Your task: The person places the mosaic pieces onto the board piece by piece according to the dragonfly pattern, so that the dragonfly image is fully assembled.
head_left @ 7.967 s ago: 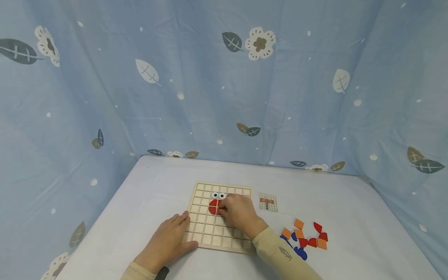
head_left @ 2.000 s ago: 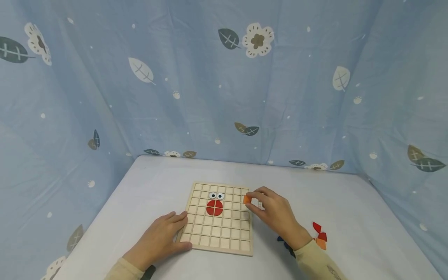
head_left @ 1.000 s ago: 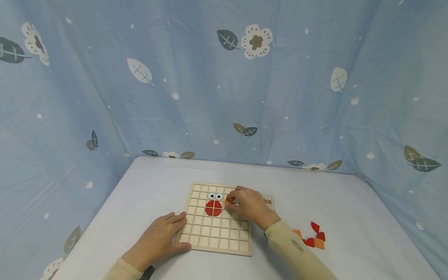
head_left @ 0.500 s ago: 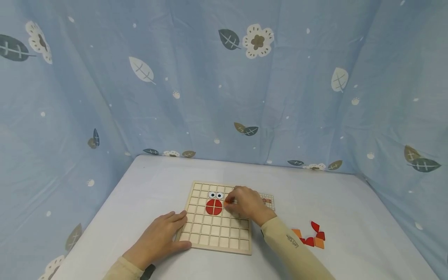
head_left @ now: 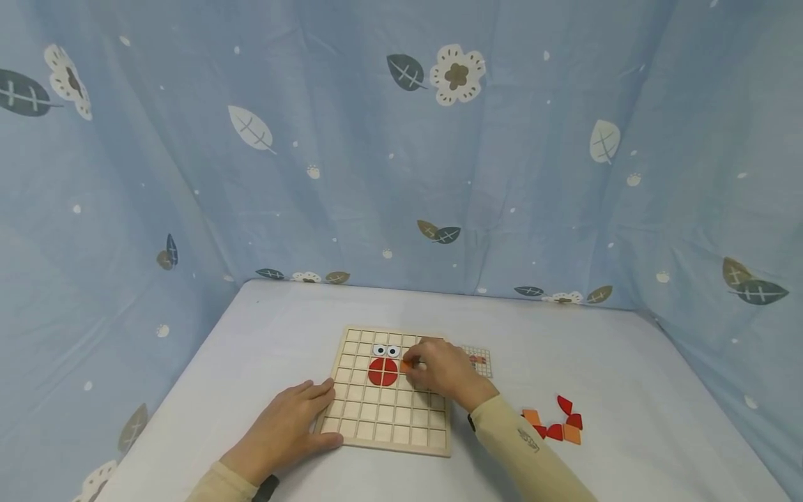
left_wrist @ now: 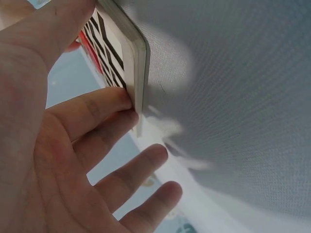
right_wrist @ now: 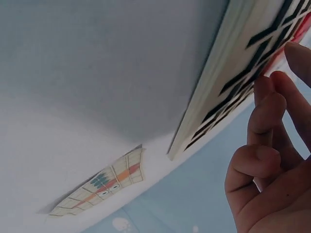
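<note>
A wooden grid board (head_left: 376, 415) lies on the white table. Two eye tiles (head_left: 386, 351) sit on it above a red circle (head_left: 383, 372) made of quarter-round pieces. My right hand (head_left: 442, 367) is over the board and pinches an orange square tile (head_left: 406, 365) just right of the circle; the fingers partly cover the tile. At the board's front left corner rests my left hand (head_left: 291, 422), fingers extended to the left edge and thumb along the front edge. The left wrist view shows fingertips touching the board's side (left_wrist: 138, 73).
Right of the board lies a small pattern card (head_left: 482, 362), also visible in the right wrist view as a printed card (right_wrist: 104, 187). Loose red quarter pieces (head_left: 555, 432) and orange squares (head_left: 571, 434) lie farther right, near my right sleeve (head_left: 521, 443). A blue patterned curtain (head_left: 351, 174) surrounds the table.
My right hand left the red circle, picked up an orange tile, and carried it leftward from the board's right edge to beside the circle. My left hand stays at the corner.
</note>
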